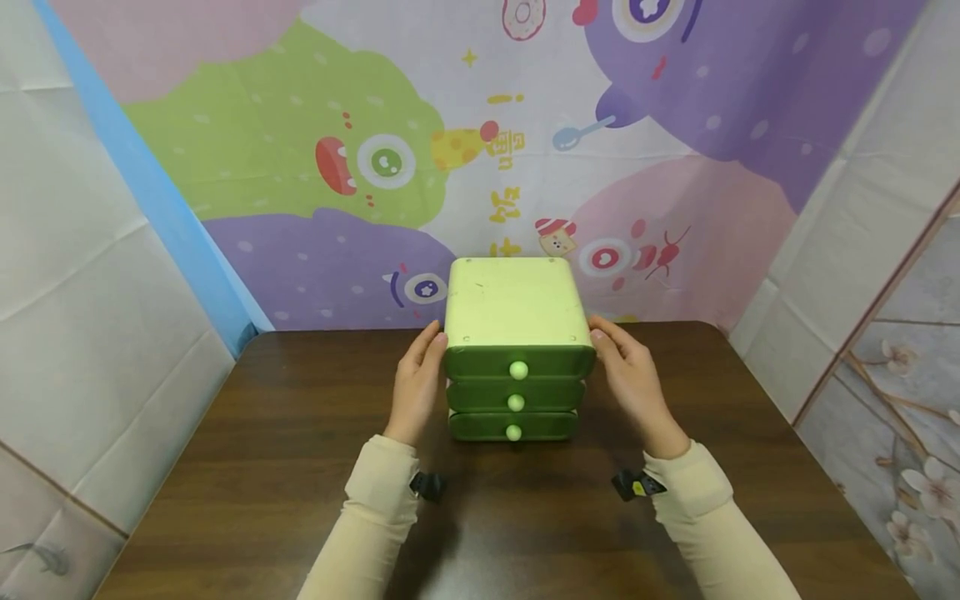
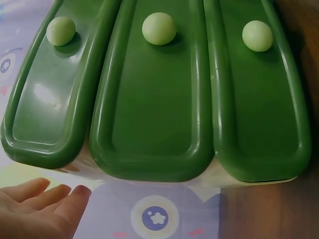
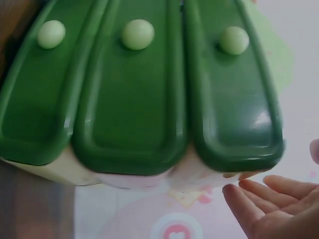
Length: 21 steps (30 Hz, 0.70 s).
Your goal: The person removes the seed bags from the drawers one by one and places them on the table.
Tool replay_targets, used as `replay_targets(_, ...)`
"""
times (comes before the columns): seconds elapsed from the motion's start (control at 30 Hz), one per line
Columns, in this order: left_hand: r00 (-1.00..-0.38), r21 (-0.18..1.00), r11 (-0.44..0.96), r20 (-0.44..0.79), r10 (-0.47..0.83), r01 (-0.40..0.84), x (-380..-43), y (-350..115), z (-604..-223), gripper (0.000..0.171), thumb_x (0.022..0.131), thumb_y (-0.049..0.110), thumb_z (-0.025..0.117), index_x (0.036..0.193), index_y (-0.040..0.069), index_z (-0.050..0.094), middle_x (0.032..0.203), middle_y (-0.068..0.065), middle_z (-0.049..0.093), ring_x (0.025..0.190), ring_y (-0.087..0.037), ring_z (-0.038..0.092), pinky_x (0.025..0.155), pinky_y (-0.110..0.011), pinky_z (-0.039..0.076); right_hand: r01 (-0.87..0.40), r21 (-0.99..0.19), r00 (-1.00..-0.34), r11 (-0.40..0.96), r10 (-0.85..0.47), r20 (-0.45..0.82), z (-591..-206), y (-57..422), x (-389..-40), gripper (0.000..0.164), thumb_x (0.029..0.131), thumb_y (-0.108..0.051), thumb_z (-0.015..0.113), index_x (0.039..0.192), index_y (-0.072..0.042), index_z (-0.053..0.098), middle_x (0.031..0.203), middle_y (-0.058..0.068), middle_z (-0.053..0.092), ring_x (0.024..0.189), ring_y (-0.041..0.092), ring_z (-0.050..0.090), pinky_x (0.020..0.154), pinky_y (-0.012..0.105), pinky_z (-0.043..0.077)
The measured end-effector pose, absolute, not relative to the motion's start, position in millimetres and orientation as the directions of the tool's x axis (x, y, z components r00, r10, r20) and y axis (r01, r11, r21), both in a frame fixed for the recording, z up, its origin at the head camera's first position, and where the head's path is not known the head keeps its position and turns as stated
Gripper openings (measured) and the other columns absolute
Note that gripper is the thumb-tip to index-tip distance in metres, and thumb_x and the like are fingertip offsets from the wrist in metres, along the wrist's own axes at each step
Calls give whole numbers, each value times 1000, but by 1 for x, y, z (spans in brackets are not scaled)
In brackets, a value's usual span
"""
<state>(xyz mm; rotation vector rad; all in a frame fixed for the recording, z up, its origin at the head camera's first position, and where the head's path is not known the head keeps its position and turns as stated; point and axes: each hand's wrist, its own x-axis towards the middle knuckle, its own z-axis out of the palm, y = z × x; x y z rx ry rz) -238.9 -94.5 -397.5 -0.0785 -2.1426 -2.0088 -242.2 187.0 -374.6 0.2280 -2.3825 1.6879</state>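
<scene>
A small drawer cabinet (image 1: 517,300) with a pale yellow-green top stands upright on the table. Its front has three dark green drawers (image 1: 480,363), all closed, each with a round pale green knob (image 1: 518,370). My left hand (image 1: 417,383) is at the cabinet's left side near the top, fingers fairly straight and fingertips right at the wall. On the opposite side my right hand (image 1: 636,385) mirrors it, its fingertips close against the upper right edge. Both wrist views show the drawer fronts from near, with the left hand (image 2: 40,209) and right hand (image 3: 279,204) alongside.
The brown wooden table (image 1: 300,467) extends on all sides of the cabinet. Behind it hangs a cartoon-printed cloth (image 1: 300,125) that meets the table's back edge. Pale walls close in at left and right. A small black device (image 1: 427,486) sits at each wrist.
</scene>
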Motion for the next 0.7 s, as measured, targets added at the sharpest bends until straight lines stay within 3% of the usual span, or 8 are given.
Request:
replay_targets(0.13, -991, 989, 84, 126, -48, 121, -247, -92, -395, 65, 99, 53, 48, 153, 20, 34, 159, -2, 34, 147, -21, 31, 120, -43, 29, -290, -903, -943, 316, 68, 326, -367, 184, -235, 45, 103, -31, 51, 139, -3, 55, 137, 12, 59, 127, 14, 53, 103, 19, 45)
replay_targets(0.23, -993, 989, 105, 109, -32, 105, -252, -90, -394, 70, 98, 54, 49, 155, 18, 30, 160, -3, 30, 149, -23, 27, 121, -45, 26, -336, -897, -922, 288, 96, 376, -360, 180, -228, 40, 102, -26, 54, 132, -1, 60, 128, 16, 65, 115, 8, 59, 93, 10, 47)
replay_targets(0.37, -995, 991, 98, 93, -26, 90, -257, -89, -393, 72, 99, 50, 51, 156, 15, 26, 161, -6, 28, 148, -24, 27, 121, -46, 27, -394, -891, -907, 227, 59, 416, -353, 172, -220, 34, 101, -20, 55, 124, 5, 64, 116, 21, 68, 98, 9, 66, 85, 13, 53)
replay_targets(0.47, -997, 994, 79, 78, -27, 76, -259, -88, -393, 73, 99, 48, 53, 156, 14, 25, 161, -6, 28, 148, -24, 27, 121, -45, 28, -400, -900, -914, 173, -8, 405, -351, 166, -215, 33, 101, -18, 55, 119, 9, 65, 104, 12, 72, 90, 14, 69, 82, 19, 56)
replay_targets(0.6, -997, 996, 56, 75, -23, 74, -261, -89, -392, 72, 99, 47, 52, 156, 12, 26, 161, -6, 27, 150, -24, 24, 122, -44, 25, -331, -942, -939, 64, -123, 322, -356, 158, -212, 37, 102, -19, 54, 116, 15, 63, 93, -3, 74, 86, 16, 72, 79, 25, 59)
replay_targets(0.7, -997, 997, 22, 69, -18, 68, -262, -89, -392, 71, 100, 45, 52, 156, 10, 26, 161, -8, 28, 148, -25, 27, 121, -42, 27, -213, -977, -956, -9, -205, 211, -364, 151, -213, 42, 102, -22, 54, 116, 18, 61, 92, -2, 75, 86, 16, 73, 80, 30, 61)
